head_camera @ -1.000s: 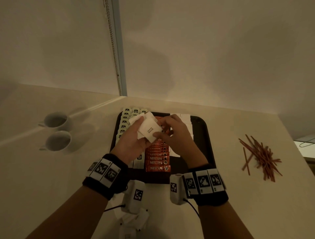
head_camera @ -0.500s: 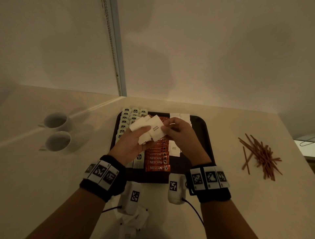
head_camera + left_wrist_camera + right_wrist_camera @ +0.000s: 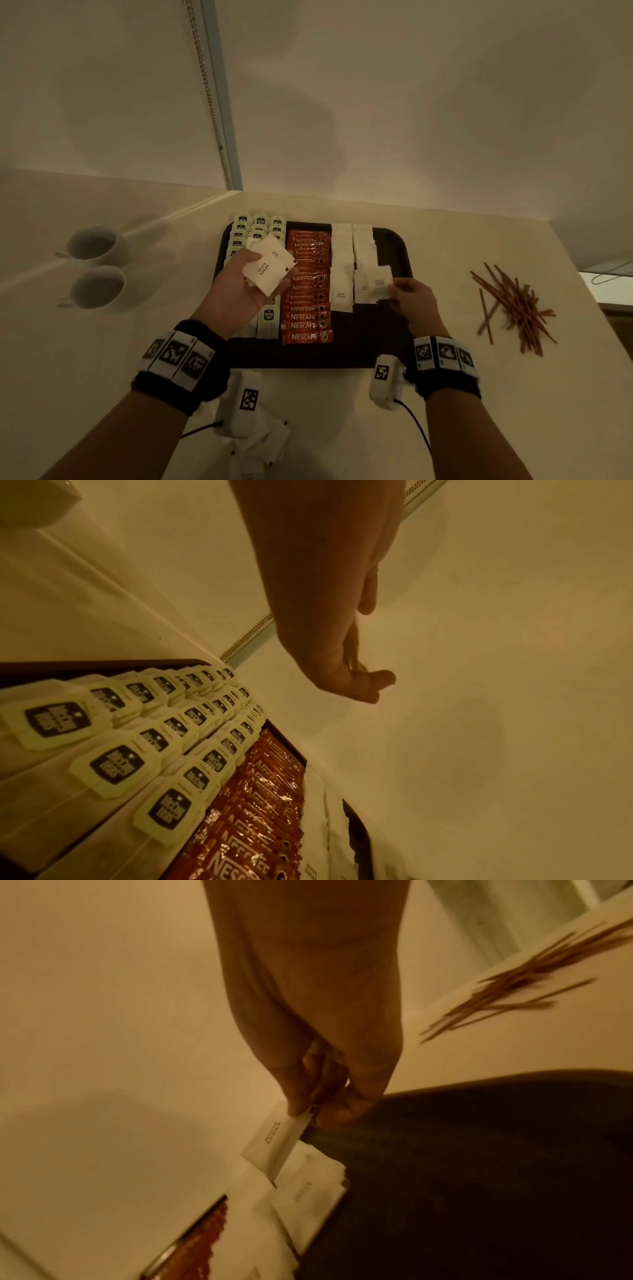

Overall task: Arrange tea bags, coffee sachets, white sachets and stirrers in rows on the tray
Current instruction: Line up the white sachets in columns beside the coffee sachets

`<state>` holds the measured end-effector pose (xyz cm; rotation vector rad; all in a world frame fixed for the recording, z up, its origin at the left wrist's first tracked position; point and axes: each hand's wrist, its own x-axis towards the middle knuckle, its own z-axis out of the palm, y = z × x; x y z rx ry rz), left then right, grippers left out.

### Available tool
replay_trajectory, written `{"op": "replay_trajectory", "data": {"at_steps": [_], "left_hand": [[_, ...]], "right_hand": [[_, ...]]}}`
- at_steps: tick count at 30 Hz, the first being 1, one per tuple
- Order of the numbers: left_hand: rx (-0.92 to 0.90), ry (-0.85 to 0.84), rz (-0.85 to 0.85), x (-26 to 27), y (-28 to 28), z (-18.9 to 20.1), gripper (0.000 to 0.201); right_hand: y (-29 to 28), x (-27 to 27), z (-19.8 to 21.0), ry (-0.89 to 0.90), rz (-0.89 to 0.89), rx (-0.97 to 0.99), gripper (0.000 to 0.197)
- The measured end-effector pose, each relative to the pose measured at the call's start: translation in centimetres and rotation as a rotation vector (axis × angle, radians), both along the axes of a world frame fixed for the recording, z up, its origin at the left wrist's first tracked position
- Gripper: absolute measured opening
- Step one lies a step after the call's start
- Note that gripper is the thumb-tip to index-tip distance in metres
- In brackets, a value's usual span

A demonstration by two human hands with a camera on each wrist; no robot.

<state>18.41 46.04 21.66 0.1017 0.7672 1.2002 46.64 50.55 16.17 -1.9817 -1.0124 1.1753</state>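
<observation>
A black tray (image 3: 359, 342) carries columns of tea bags (image 3: 259, 226), orange coffee sachets (image 3: 308, 308) and two columns of white sachets (image 3: 342, 274). My left hand (image 3: 253, 274) hovers over the tea bags and grips a small stack of white sugar sachets (image 3: 269, 270) between thumb and fingers. My right hand (image 3: 404, 291) pinches a single white sachet (image 3: 382, 286) just above the near end of the right white column. In the right wrist view thumb and forefinger (image 3: 298, 1104) clamp the corner of that sachet (image 3: 270, 1139). The brown stirrers (image 3: 513, 305) lie piled on the table right of the tray.
Two white cups (image 3: 96, 267) stand on the table left of the tray. A few loose white sachets (image 3: 253, 448) lie on the table near me, under the left wrist. The wall rises just behind the tray. The tray's right strip (image 3: 394, 253) is bare.
My right hand has drawn one white sachet off the stack and carried it right and down to the right white column. The left hand keeps the stack, shifted slightly left.
</observation>
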Motion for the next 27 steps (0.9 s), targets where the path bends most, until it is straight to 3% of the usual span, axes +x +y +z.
{"op": "replay_trajectory", "data": {"at_steps": [3, 8, 11, 15, 19, 23, 27], "left_hand": [[-0.019, -0.013, 0.025, 0.0, 0.1, -0.1, 0.043], [-0.030, 0.022, 0.075, 0.5, 0.1, 0.0, 0.028], [-0.032, 0.036, 0.087, 0.7, 0.0, 0.1, 0.029], [-0.036, 0.037, 0.102, 0.7, 0.0, 0.2, 0.028], [-0.048, 0.064, 0.095, 0.7, 0.0, 0.0, 0.031], [-0.032, 0.169, 0.059, 0.7, 0.0, 0.0, 0.020], [-0.015, 0.244, 0.060, 0.8, 0.2, 0.0, 0.020]], "right_hand": [[-0.2, 0.7, -2.6, -0.081, -0.003, -0.056, 0.022], [-0.1, 0.2, -4.8, -0.089, 0.019, -0.108, 0.025], [0.1, -0.1, -5.8, -0.088, 0.019, -0.131, 0.027], [0.5, -0.3, -6.3, -0.126, -0.007, -0.109, 0.025], [0.8, -0.5, -6.7, -0.282, 0.026, -0.074, 0.020], [0.6, -1.1, -6.2, -0.418, 0.080, -0.009, 0.014], [0.3, -1.4, -5.7, -0.479, 0.126, -0.002, 0.015]]}}
